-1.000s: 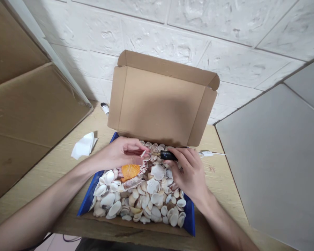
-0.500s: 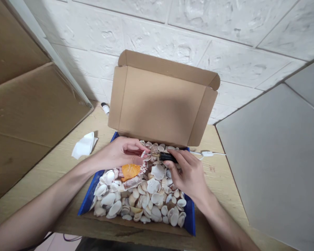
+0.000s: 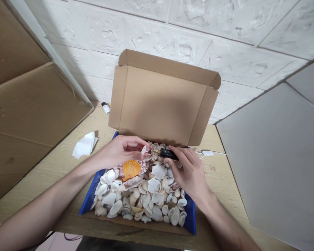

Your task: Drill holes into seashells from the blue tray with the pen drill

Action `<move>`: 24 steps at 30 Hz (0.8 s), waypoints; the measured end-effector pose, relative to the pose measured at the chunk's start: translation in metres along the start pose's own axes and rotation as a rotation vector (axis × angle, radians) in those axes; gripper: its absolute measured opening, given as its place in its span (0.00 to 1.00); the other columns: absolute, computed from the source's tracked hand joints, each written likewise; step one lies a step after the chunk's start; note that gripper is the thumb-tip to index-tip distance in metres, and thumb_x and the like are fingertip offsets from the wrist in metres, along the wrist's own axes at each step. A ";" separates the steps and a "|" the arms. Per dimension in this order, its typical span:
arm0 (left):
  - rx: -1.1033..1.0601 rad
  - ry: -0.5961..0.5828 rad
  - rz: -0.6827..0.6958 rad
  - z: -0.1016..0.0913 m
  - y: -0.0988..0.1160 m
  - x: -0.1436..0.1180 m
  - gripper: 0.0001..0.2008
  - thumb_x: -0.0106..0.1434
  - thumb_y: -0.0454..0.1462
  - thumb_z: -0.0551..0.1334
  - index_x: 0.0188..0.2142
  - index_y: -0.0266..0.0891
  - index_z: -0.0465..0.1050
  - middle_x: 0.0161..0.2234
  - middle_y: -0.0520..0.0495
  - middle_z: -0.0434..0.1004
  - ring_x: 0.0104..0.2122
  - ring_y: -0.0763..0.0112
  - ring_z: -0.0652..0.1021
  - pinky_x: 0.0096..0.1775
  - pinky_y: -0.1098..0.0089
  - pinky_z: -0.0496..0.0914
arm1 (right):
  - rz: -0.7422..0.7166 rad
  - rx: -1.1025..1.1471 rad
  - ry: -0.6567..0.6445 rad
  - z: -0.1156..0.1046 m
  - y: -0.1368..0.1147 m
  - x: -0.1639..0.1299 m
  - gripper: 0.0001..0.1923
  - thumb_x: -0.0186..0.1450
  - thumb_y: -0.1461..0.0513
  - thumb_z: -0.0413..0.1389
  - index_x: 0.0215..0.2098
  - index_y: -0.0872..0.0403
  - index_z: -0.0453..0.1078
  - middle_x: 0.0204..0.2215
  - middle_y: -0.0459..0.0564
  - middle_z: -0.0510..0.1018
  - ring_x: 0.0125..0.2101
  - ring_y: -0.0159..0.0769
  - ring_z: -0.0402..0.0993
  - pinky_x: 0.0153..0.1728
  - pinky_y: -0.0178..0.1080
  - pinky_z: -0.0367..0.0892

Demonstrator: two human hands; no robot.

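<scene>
Currently the right hand (image 3: 191, 172) pinches a black tool (image 3: 169, 154), long axis horizontal, tip pointing left toward the small shell (image 3: 144, 150) pinched by the left hand (image 3: 121, 153) above the shell box (image 3: 90, 195)

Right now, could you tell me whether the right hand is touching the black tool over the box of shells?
Touching. The head view shows the right hand with its fingers wrapped around the black tool, no gap between them.

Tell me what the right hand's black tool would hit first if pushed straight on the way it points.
Probably the small pale shell pinched in the left hand; the right hand aims the black tool leftward at it, though depth is unclear.
</scene>
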State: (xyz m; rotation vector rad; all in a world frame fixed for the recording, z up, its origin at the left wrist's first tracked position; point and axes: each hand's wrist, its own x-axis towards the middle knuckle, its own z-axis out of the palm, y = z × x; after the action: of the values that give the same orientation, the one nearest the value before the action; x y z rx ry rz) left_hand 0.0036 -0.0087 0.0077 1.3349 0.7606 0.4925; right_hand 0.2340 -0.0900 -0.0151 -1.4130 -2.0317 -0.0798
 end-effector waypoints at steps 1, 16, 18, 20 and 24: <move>0.005 0.011 0.004 0.000 -0.001 0.000 0.14 0.55 0.35 0.69 0.41 0.35 0.76 0.37 0.46 0.83 0.37 0.67 0.82 0.42 0.70 0.74 | 0.007 0.006 -0.019 0.000 0.000 0.000 0.14 0.67 0.59 0.54 0.50 0.55 0.70 0.37 0.53 0.80 0.35 0.39 0.75 0.36 0.42 0.71; 0.092 -0.017 -0.005 0.000 -0.004 0.001 0.13 0.57 0.35 0.68 0.40 0.30 0.74 0.36 0.46 0.80 0.35 0.71 0.79 0.41 0.71 0.72 | -0.067 -0.020 0.051 0.000 0.003 -0.003 0.15 0.65 0.62 0.58 0.50 0.55 0.69 0.39 0.53 0.79 0.37 0.38 0.72 0.38 0.42 0.69; 0.091 -0.032 0.001 0.000 -0.004 0.001 0.12 0.57 0.34 0.68 0.40 0.30 0.74 0.35 0.47 0.80 0.34 0.73 0.78 0.40 0.72 0.71 | -0.084 -0.033 0.075 -0.001 0.002 -0.003 0.15 0.65 0.63 0.59 0.49 0.55 0.69 0.39 0.53 0.79 0.38 0.38 0.71 0.39 0.42 0.68; 0.094 -0.039 0.007 0.000 -0.004 0.001 0.12 0.57 0.34 0.67 0.40 0.30 0.74 0.34 0.48 0.79 0.34 0.73 0.78 0.40 0.72 0.71 | -0.089 -0.045 0.091 -0.001 0.002 -0.002 0.14 0.64 0.64 0.59 0.49 0.55 0.70 0.38 0.53 0.79 0.38 0.39 0.71 0.39 0.43 0.68; 0.091 -0.025 -0.006 0.002 -0.004 0.001 0.12 0.54 0.34 0.68 0.39 0.32 0.75 0.35 0.46 0.80 0.35 0.69 0.79 0.41 0.68 0.72 | -0.095 -0.024 0.024 -0.002 0.000 -0.001 0.15 0.64 0.61 0.59 0.49 0.58 0.70 0.37 0.54 0.79 0.36 0.39 0.73 0.37 0.41 0.70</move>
State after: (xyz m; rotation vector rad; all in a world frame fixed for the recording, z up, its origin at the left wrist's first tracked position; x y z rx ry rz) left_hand 0.0053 -0.0102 0.0041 1.4205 0.7736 0.4397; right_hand 0.2352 -0.0915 -0.0140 -1.3233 -2.0842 -0.1618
